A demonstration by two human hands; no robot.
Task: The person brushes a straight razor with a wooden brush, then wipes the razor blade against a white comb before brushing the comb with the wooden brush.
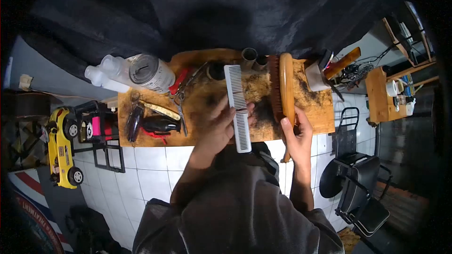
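My left hand (215,130) is closed around the middle of a pale grey comb (241,124), which stands nearly upright over the wooden table with its teeth on show. In my right hand (298,138) is a wooden-handled brush (286,82), gripped near its lower end. Its dark brown bristles face left, towards the comb, and the two tools are apart. Scissors (181,108) lie on the table to the left of my left hand. Beside them are black hair clippers (161,123) and a slim tan-handled tool (162,110).
The worn wooden table (313,120) stands against a dark cloth. A can (149,73) and clear bottles (110,75) crowd its left back corner. Dark cups (249,55) stand at the back, and a tool holder (316,77) at the right. A black chair (360,186) is on the right floor.
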